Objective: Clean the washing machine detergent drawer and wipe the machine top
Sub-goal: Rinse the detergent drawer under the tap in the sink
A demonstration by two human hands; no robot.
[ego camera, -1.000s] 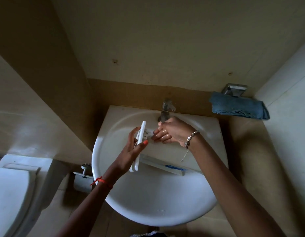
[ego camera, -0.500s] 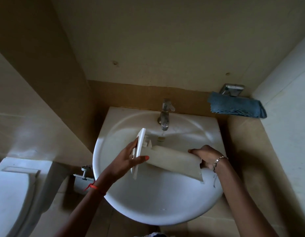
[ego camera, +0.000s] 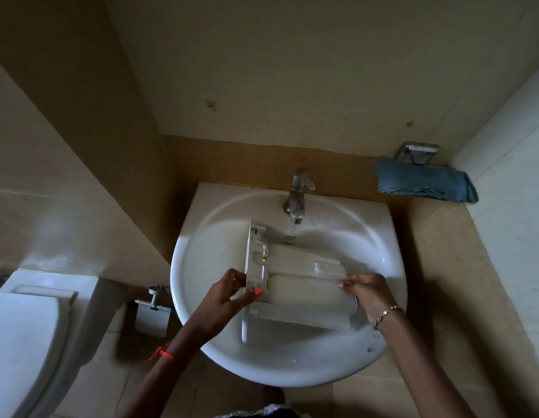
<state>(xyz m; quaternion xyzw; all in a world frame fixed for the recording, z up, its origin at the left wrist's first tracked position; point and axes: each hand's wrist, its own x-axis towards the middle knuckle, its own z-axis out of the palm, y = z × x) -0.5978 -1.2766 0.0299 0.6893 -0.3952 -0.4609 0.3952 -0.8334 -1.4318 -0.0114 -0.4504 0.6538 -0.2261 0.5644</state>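
Hands hold the white detergent drawer (ego camera: 298,285) across the basin of the sink (ego camera: 292,366), one at each end. The left hand (ego camera: 224,300) pinches the drawer's front panel at the left end, thumb on the near face and fingers behind it. The right hand (ego camera: 366,292) clasps the drawer's rear end at the right, fingers curled over its edge; a bracelet (ego camera: 386,313) sits on that wrist and a red thread (ego camera: 164,354) on the left wrist. Compared with half a second ago, the drawer has turned so that its ribbed underside faces up and lies nearly level, where it earlier slanted down to the right with the panel raised. Both hands have kept their ends. Beyond the drawer, water runs from the tap (ego camera: 297,200) and lands just past the drawer's far edge, near the drain. Farther back on the right, a blue cloth (ego camera: 425,184) hangs from a metal holder (ego camera: 416,152) on the wall. At the left stands a toilet (ego camera: 30,342).
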